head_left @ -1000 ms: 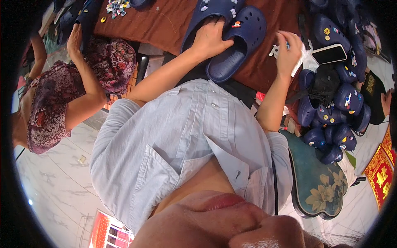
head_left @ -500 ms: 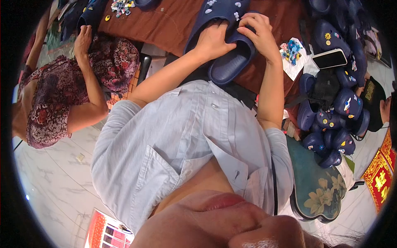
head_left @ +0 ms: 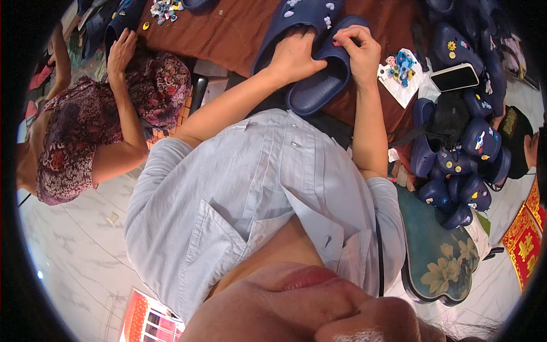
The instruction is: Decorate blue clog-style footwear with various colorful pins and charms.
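Note:
Two navy clogs lie on the brown cloth. My left hand (head_left: pixel 293 57) grips the nearer navy clog (head_left: pixel 319 85) at its upper and holds it down. My right hand (head_left: pixel 360 52) is over the same clog's toe end, thumb and forefinger pinched on a small pinkish charm (head_left: pixel 337 43) pressed against the upper. The second clog (head_left: pixel 285 23) lies just left of it and carries several small charms. My own shirt and chin fill the lower part of the view.
White paper with colourful charms (head_left: pixel 400 68) lies right of my right hand, a phone (head_left: pixel 454 77) beyond it. A heap of navy clogs (head_left: pixel 456 165) sits at right above a green flowered cushion (head_left: pixel 439 256). Another person in a patterned dress (head_left: pixel 85 137) works at left, near more charms (head_left: pixel 165 8).
My right hand left the white paper with charms and came left onto the nearer clog, now pinching a small charm there. My left hand stayed on the clog.

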A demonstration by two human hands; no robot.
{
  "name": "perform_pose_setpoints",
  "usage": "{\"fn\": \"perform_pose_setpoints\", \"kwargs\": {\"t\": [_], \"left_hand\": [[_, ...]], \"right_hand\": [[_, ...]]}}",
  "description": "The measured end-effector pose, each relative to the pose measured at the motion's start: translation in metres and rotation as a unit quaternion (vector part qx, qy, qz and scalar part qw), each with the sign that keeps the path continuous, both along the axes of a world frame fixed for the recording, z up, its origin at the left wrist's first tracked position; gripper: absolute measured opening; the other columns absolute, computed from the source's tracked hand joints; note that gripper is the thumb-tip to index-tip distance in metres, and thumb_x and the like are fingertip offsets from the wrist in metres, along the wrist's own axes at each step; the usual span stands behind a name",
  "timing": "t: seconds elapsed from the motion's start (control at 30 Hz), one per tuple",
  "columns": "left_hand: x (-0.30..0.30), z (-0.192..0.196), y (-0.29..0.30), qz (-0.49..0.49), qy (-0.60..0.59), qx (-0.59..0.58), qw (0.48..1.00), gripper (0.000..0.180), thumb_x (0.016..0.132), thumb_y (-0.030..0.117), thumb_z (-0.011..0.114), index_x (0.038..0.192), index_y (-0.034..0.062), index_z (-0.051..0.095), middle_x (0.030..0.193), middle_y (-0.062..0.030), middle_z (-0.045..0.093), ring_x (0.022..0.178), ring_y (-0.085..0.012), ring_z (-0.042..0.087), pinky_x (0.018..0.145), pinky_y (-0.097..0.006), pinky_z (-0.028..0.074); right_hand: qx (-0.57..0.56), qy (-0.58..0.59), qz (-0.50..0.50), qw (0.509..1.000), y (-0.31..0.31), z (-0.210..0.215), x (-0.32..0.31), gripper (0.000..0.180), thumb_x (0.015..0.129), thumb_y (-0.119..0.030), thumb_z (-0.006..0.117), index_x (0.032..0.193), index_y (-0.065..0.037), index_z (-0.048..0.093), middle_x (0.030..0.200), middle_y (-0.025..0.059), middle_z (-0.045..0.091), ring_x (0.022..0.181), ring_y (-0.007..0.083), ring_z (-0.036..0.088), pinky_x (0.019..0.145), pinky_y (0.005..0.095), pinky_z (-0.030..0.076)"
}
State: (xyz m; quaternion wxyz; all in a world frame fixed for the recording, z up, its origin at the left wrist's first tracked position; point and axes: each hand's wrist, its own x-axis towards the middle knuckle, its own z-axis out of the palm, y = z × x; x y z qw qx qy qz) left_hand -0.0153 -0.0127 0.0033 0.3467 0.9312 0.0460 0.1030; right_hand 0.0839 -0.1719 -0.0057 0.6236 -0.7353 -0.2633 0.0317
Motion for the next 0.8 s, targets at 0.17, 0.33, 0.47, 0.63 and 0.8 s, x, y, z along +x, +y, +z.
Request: {"fn": "perform_pose_setpoints", "kwargs": {"t": [0.17,0.33,0.47,0.63,0.8], "left_hand": [[0.0,0.003,-0.004,-0.023,0.001,0.015,1.0,0.057,0.069,0.031,0.076,0.111,-0.0037,0.057,0.098,-0.0268,0.064,0.092,-0.0435,0.063,0.081,-0.05,0.052],[-0.003,0.0,-0.008,-0.027,0.003,0.05,0.998,0.054,0.072,0.03,0.073,0.112,-0.0033,0.057,0.1,-0.0248,0.064,0.096,-0.0426,0.063,0.082,-0.051,0.053],[-0.003,-0.001,-0.008,-0.038,0.008,0.069,0.997,0.054,0.074,0.029,0.072,0.114,-0.0031,0.056,0.103,-0.0241,0.064,0.1,-0.0415,0.062,0.082,-0.05,0.054],[-0.004,-0.002,-0.008,-0.038,0.008,0.065,0.997,0.055,0.074,0.029,0.072,0.116,-0.0031,0.056,0.103,-0.0238,0.064,0.098,-0.0415,0.062,0.082,-0.05,0.054],[-0.005,-0.001,-0.005,-0.036,0.025,0.059,0.997,0.06,0.077,0.034,0.074,0.12,-0.0033,0.056,0.105,-0.0249,0.065,0.098,-0.0423,0.064,0.084,-0.05,0.053]], "right_hand": [[0.032,0.101,-0.018,0.994,0.002,-0.001,0.001,0.01,0.081,-0.007,0.078,0.085,0.002,0.073,0.087,0.0083,0.068,0.084,0.0151,0.065,0.078,0.0289,0.051],[0.026,0.128,-0.029,0.991,0.01,0.006,-0.002,0.011,0.081,-0.006,0.078,0.085,0.003,0.074,0.087,0.0088,0.068,0.077,0.0143,0.065,0.073,0.0275,0.051],[0.016,0.119,-0.065,0.991,0.011,-0.005,0.001,0.012,0.081,-0.007,0.08,0.082,0.004,0.074,0.085,0.0091,0.068,0.076,0.014,0.065,0.071,0.0269,0.051],[-0.05,0.07,-0.063,0.994,0.006,0.001,0.006,0.013,0.079,-0.011,0.08,0.084,-0.001,0.075,0.083,0.0102,0.069,0.08,0.0188,0.065,0.076,0.0316,0.051],[-0.134,0.026,-0.024,0.99,0.005,0.018,0.01,0.014,0.078,-0.015,0.079,0.087,-0.005,0.076,0.088,0.0085,0.071,0.09,0.0239,0.065,0.083,0.0356,0.049]]}}
